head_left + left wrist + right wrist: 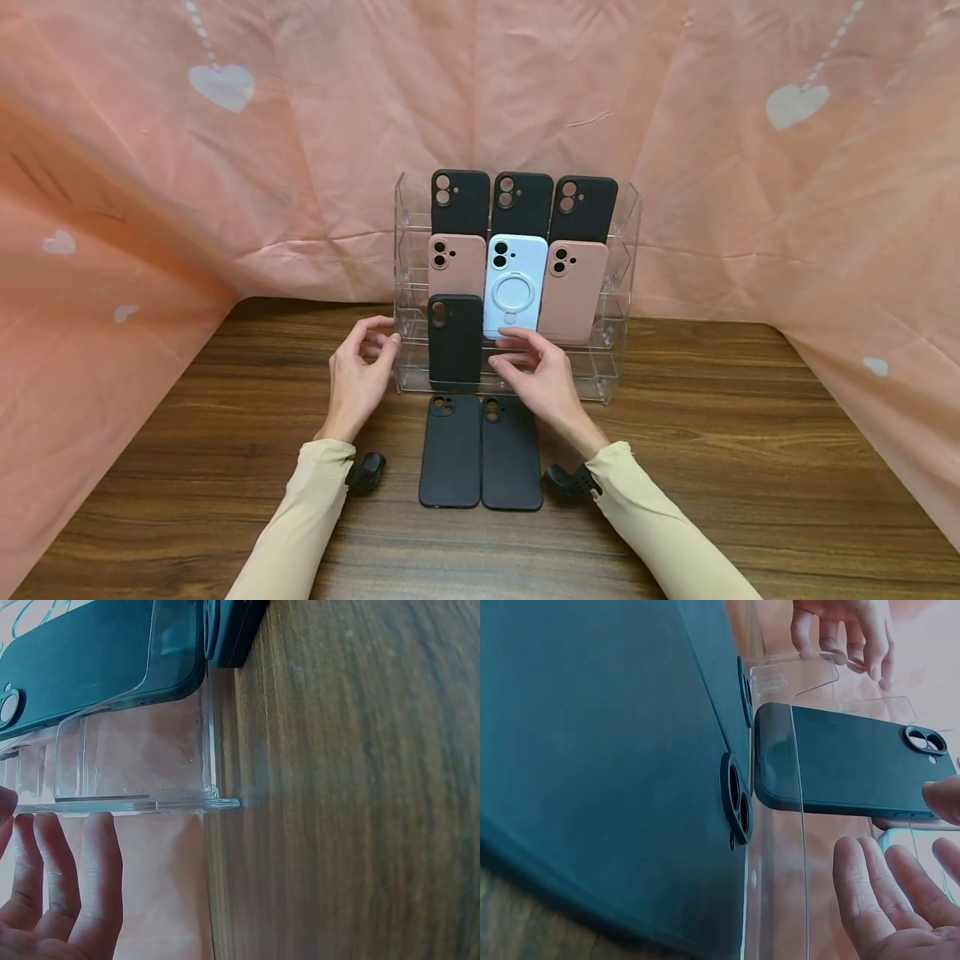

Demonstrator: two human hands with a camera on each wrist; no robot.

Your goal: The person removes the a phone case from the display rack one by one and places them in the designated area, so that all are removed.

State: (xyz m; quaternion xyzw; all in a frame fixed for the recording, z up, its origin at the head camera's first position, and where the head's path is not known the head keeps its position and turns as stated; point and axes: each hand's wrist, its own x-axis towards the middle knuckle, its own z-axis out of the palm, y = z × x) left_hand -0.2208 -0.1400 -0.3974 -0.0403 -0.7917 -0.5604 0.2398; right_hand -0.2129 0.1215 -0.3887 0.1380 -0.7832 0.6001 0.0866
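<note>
Both hands open: left hand (pixel 358 379) fingertips at clear acrylic tiered rack (pixel 624 250) left edge, right hand (pixel 542 379) beside black phone case (pixel 455 340) standing in lowest tier. Rack's bottom edge hidden behind hands.

Left hand (pixel 360 375) and right hand (pixel 542 379) raised, fingers loosely spread, holding nothing.

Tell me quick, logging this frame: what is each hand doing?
Left hand: open, fingertips at the clear rack's left edge.
Right hand: open, beside the black case on the bottom tier, holding nothing.
</note>
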